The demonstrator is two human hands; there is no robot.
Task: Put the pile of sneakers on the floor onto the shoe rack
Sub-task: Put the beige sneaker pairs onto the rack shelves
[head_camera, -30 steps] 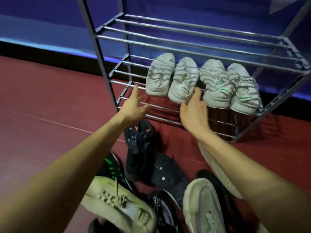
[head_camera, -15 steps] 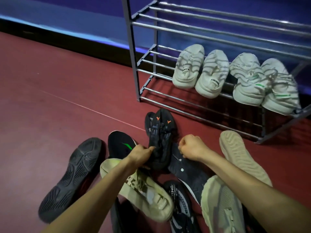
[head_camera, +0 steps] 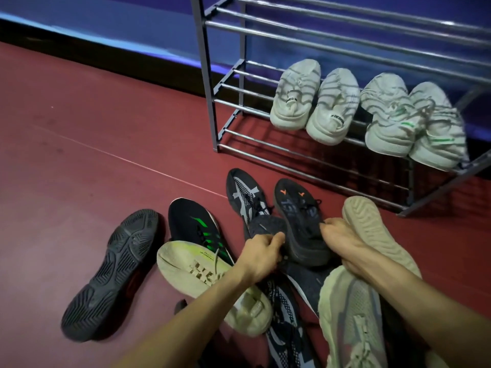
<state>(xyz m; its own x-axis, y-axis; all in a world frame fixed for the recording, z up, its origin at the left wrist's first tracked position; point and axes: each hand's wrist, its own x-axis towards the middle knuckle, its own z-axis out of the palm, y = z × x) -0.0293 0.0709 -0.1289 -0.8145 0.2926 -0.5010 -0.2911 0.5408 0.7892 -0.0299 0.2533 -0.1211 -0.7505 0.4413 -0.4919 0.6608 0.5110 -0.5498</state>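
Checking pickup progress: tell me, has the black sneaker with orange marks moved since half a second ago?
Yes. The black sneaker with orange marks has shifted right, toward the upturned beige sole.

A second ago my hands were up at the rack (head_camera: 345, 160), open beside the white sneakers; I've brought them down to the pile on the floor (head_camera: 79, 155). My left hand (head_camera: 261, 252) now grips a dark sneaker (head_camera: 268, 227), and my right hand (head_camera: 338, 235) pinches the dark sneaker with orange marks (head_camera: 297, 216) near its laces. That pair, stacked together half a second ago, is now pulled apart. A grey-patterned sneaker (head_camera: 243, 192), hidden before, now shows just left of them.
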